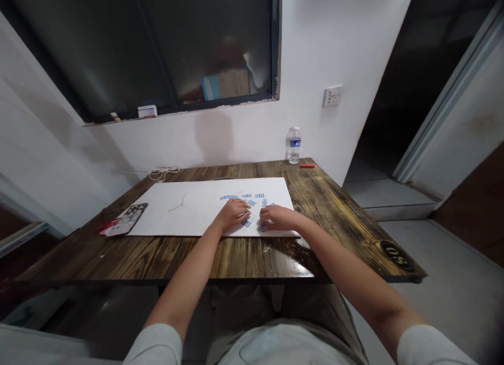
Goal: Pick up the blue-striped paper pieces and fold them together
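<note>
Several small white pieces with blue box outlines [260, 195] lie scattered on the right part of a white board [205, 212]. My left hand [233, 215] rests low over the board with its fingers spread forward. Another blue-marked piece [246, 223] shows just beneath it. My right hand [279, 218] curves down at the board's right side, fingers apart and bent. Close to its thumb, and seemingly touched by it, lies a blue-marked piece [263, 226]. The undersides of both hands are hidden.
The board lies on a dark wooden table [334, 212]. A patterned phone-like slab [136, 218] and red strings [105, 226] are at left. Thin dark lines [181, 204] cross the board. At the back are a white cable [163, 171], water bottle [294, 147] and red pen [307, 166].
</note>
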The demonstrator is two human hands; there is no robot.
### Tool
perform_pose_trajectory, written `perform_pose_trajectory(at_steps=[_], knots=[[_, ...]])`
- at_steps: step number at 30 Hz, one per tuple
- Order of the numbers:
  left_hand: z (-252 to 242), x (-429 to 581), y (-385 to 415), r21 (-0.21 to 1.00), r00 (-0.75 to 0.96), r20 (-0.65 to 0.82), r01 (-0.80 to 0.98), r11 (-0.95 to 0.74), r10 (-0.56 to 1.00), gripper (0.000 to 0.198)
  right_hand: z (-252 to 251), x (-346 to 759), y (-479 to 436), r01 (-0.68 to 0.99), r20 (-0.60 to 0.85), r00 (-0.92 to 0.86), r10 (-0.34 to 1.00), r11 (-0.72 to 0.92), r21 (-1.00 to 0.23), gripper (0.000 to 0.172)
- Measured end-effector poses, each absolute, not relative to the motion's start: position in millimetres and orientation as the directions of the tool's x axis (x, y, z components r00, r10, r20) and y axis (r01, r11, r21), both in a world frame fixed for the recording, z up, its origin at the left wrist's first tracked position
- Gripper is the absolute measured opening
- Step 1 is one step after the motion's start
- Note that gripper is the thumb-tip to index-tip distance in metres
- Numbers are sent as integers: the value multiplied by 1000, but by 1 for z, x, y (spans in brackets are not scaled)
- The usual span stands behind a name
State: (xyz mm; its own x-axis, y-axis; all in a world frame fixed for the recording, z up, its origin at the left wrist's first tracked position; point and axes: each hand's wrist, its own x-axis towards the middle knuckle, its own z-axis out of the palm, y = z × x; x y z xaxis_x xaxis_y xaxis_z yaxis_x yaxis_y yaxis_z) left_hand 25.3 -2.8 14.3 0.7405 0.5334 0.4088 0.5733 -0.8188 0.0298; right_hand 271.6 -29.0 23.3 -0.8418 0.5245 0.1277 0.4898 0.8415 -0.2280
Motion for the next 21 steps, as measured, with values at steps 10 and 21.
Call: perform_pose_trajectory(at_steps=[10, 21], knots=[[17, 29, -3, 20, 710, 464, 589, -808, 529, 23, 8, 258, -95, 741, 212, -666, 715, 666, 83, 17], [17, 28, -2, 242, 580, 528, 597, -765, 620, 24, 12, 266, -77, 688, 437, -618, 653, 719, -102, 10]])
